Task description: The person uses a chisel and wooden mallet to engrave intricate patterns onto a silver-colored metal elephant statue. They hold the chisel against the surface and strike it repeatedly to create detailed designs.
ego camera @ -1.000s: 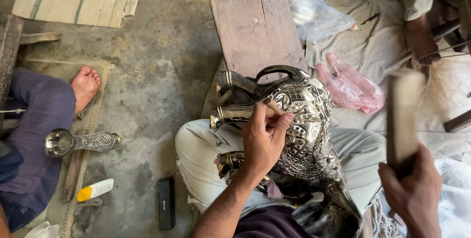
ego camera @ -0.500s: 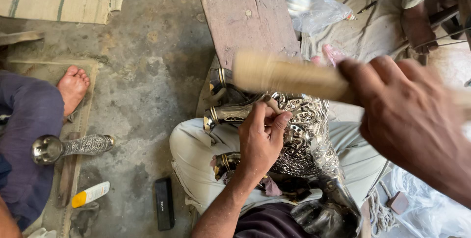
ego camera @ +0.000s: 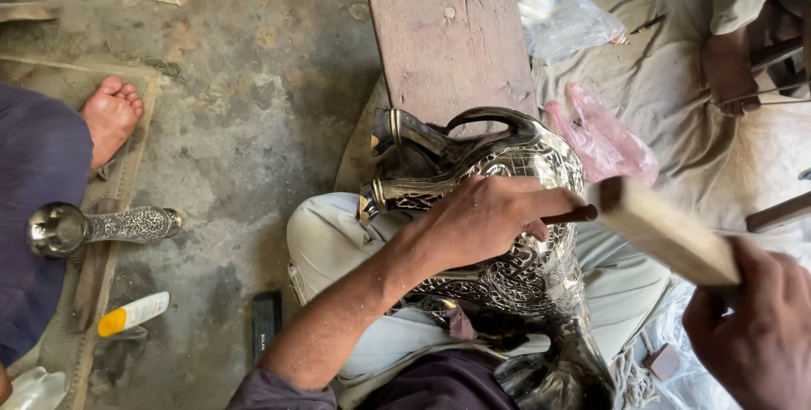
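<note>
At lower right, the right hand (ego camera: 756,325) is clenched around a pale wooden mallet (ego camera: 663,233). Mid-frame, the left hand (ego camera: 486,220) pinches a thin dark chisel (ego camera: 568,217) against the ornate engraved silver jug (ego camera: 498,207) lying across the lap. A worn wooden board (ego camera: 448,34) lies beyond, top centre.

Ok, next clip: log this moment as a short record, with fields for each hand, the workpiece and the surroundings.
left hand: left hand pinches a thin dark punch against the vessel
right hand: right hand grips a wooden mallet, its head at the punch's end
workpiece: ornate silver vessel lying across the lap
ahead: wooden board, pink plastic bag
left side: another person's bare foot, engraved metal piece
</note>
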